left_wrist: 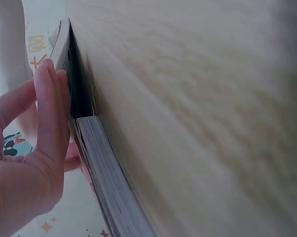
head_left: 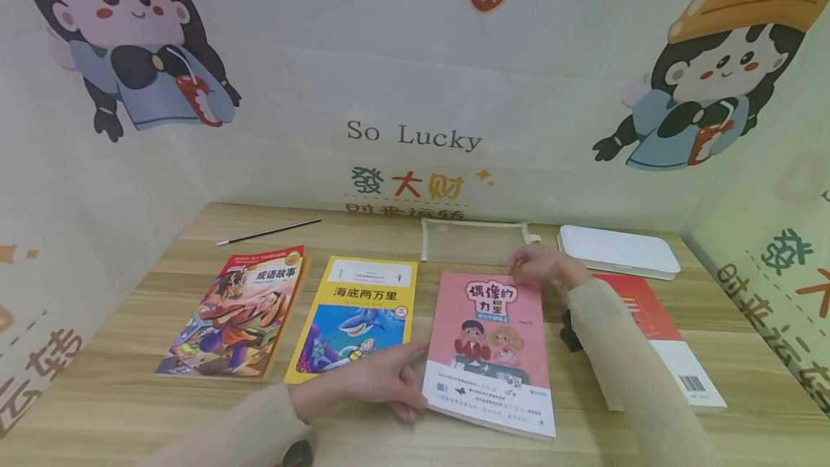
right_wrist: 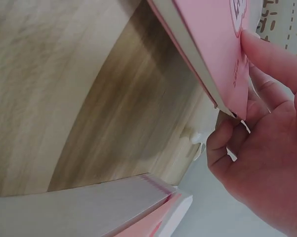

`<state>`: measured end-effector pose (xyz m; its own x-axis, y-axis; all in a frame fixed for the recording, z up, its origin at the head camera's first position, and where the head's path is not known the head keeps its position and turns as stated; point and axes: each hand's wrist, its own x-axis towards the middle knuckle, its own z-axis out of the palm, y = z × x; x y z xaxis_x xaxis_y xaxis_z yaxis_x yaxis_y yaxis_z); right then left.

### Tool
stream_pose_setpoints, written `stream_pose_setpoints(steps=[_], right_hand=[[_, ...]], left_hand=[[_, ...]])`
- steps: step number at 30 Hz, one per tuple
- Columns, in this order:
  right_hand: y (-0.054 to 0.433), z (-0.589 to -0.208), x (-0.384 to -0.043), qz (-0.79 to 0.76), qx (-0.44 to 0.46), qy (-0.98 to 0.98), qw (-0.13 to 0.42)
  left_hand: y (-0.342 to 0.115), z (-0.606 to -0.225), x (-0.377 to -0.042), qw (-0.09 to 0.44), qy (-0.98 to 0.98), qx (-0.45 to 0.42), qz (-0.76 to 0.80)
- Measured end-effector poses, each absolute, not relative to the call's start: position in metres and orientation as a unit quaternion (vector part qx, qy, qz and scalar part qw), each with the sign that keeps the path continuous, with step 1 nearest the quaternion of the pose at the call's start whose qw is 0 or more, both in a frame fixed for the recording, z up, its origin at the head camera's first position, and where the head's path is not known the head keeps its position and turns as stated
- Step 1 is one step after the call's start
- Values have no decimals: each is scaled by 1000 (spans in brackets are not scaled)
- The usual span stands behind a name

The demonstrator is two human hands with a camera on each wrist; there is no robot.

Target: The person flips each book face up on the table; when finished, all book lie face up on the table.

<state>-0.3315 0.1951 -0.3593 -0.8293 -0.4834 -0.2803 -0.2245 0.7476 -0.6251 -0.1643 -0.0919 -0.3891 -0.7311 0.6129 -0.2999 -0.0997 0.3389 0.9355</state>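
Observation:
A pink book (head_left: 488,352) with two cartoon children on its cover is held between both hands, slightly tilted. My left hand (head_left: 382,380) grips its lower left edge; in the left wrist view, a dark gap shows under the book beside the left fingers (left_wrist: 52,113). At the upper right corner, my right hand (head_left: 541,265) pinches the book, the thumb (right_wrist: 269,52) lying against the cover in the right wrist view. A yellow book (head_left: 353,319) with a shark picture lies left of the pink one, partly behind the left hand.
A colourful storybook (head_left: 236,312) lies farther left, below a pencil (head_left: 269,232). A mesh pouch (head_left: 470,240) is behind the pink book. At the right are a white case (head_left: 619,251) and a red-and-white book (head_left: 690,362), partly covered by the right sleeve.

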Motion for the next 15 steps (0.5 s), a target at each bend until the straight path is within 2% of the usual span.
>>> stream_pose_setpoints(steps=[15], right_hand=[[186,-362,-345,-315,-187,910,197]], left_hand=[[-83,-391,-166,317,760,123,554]])
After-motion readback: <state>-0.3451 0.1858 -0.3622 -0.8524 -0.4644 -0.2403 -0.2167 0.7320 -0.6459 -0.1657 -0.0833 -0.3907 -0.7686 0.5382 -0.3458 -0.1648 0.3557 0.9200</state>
